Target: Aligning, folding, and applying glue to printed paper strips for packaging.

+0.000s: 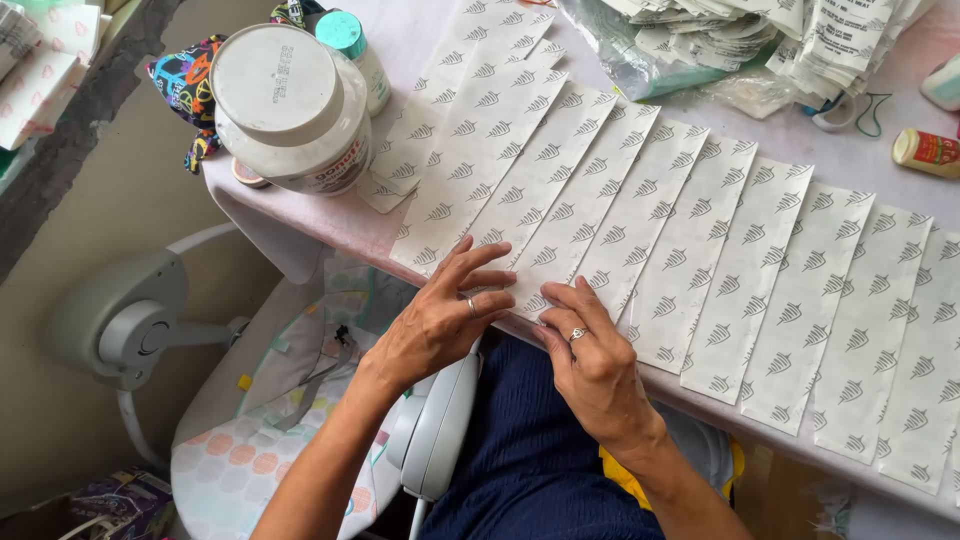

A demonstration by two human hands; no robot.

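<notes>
A: White paper strips (640,230) with small grey leaf prints, laid overlapping in a slanted row across the pink desk (860,160). Both hands at the near edge, left of centre.

B: Hand states?

A: Left hand (440,320) flat, fingers spread apart, pressing the near end of one strip (520,200). Right hand (590,365) just beside it, fingers together, tips on the same near ends. Neither is clamped on anything.

B: Risks?

A: My read: near ends overhang the desk edge, so a push toward the lap could slide a strip off onto the baby seat (270,440) below. Strips overlap, so dragging one likely shifts its neighbours and skews the row.

B: Anything else close?

A: Big white jar (290,110) and a teal-capped bottle (355,55) at the far left, touching the leftmost strips; an elbow nudge could tip them. Clear bag of printed packets (720,40) far side, small yellow-capped bottle (925,152) far right, well apart from the hands.
</notes>
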